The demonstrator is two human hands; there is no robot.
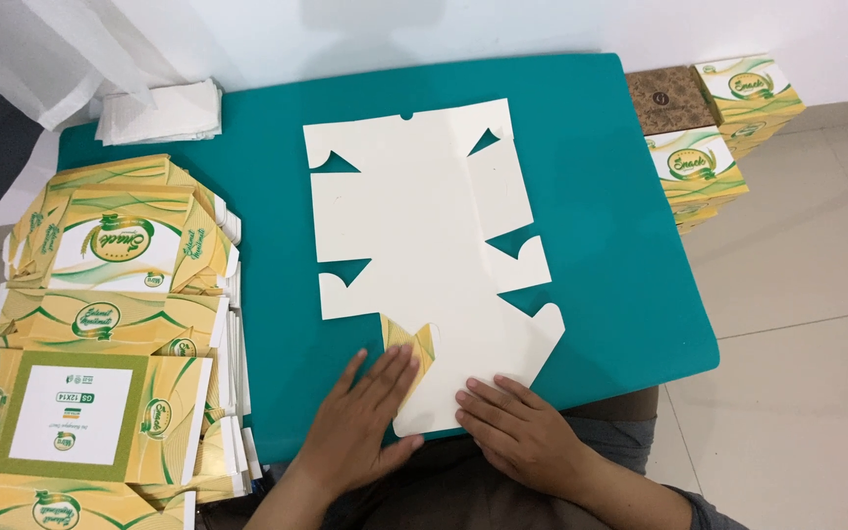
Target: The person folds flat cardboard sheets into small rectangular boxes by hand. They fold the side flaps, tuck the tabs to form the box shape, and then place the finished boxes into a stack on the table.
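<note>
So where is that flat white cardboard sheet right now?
The flat white cardboard sheet lies mid-frame on the teal table, its near edge under the left hand and right hand.

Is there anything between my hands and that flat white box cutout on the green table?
Nothing visible. The left hand presses a folded flap of the flat cardboard box blank, and the right hand rests on its near edge. The stack of printed flat boxes lies off to the left.

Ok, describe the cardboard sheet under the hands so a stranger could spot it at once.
On the teal table, the flat box blank lies in the middle, plain cream side up, with the left hand and right hand pressing its near edge. Unlike the printed yellow-green blanks stacked at left, it lies alone, with one flap folded over to show print.
</note>
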